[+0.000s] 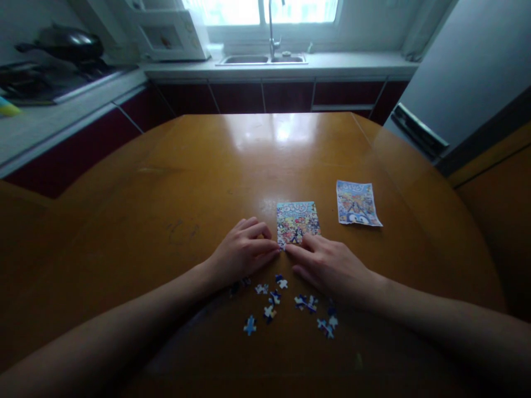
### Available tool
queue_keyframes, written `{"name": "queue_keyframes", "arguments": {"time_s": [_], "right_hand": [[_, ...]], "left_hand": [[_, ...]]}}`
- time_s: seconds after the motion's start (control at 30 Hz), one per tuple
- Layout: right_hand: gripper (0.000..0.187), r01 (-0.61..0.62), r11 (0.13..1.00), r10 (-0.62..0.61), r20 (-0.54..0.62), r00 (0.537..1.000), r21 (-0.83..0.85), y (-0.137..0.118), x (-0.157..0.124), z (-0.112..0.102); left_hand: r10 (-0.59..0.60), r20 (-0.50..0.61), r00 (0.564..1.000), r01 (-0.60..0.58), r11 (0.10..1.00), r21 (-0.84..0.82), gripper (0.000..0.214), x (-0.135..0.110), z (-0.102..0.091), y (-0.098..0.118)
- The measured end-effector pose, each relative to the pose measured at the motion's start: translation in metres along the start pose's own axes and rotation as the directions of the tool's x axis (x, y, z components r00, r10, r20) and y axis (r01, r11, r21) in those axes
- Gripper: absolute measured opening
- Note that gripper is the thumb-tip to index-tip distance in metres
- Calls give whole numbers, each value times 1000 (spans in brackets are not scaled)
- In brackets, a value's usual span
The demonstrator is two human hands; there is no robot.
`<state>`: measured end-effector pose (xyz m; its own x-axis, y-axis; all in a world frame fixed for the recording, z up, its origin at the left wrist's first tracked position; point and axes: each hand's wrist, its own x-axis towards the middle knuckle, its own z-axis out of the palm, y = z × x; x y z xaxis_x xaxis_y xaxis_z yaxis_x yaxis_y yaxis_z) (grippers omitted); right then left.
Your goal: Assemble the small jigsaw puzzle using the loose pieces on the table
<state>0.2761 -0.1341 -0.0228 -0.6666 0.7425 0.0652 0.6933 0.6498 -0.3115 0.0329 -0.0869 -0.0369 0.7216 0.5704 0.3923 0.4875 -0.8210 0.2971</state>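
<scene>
bright window (pixel 228 11) and double sink (pixel 267 59) at the far side, microwave (pixel 199 33) and dark pan (pixel 70 43) far left, pale fridge (pixel 460 61) far right. closer in, a broad brown wooden worktop (pixel 199 166), glossy toward the far end.

on the worktop, just right of centre, a small jigsaw puzzle (pixel 297 213), flat, crowded and colourful, seemingly well past halfway. far and left edges straight; far part joined with no gap to be seen. near right part behind the right hand (pixel 332 262), so cannot tell whether filled in there. farther right, apart from the puzzle, a creased paper picture (pixel 357 203) with a similar design, probably for comparing.

left hand (pixel 244 246) at the near left corner of the puzzle, narrow, with thumb and forefinger close together beside a corner piece (pixel 282 247); cannot tell whether pinching or only pressing it. right hand on the other side, forefinger at the same piece, thumb spread away, nothing visible in its grasp. judging by the pose, probably busy fitting or squaring up that corner.

left to do: a scatter of loose pieces (pixel 269 313) on the near side, all apart from the puzzle. among these, a light blue piece (pixel 250 325) at the near left and a small cluster (pixel 326 328) at the near right, perhaps overlapping. some pale, maybe face down; a few beside the left hand too dim to count. likely enough for the near rows.
</scene>
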Motion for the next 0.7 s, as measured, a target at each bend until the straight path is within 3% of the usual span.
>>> {"name": "queue_keyframes", "arguments": {"time_s": [0.5, 0.7], "right_hand": [[31, 22, 1000, -22, 19, 1000, -8, 1, 0, 1], [30, 1, 1000, -1, 13, 1000, 14, 0, 0, 2]], "left_hand": [[11, 111, 994, -15, 999, 34, 13, 0, -5, 3], [-29, 28, 999, 28, 999, 38, 10, 0, -10, 2]]}}
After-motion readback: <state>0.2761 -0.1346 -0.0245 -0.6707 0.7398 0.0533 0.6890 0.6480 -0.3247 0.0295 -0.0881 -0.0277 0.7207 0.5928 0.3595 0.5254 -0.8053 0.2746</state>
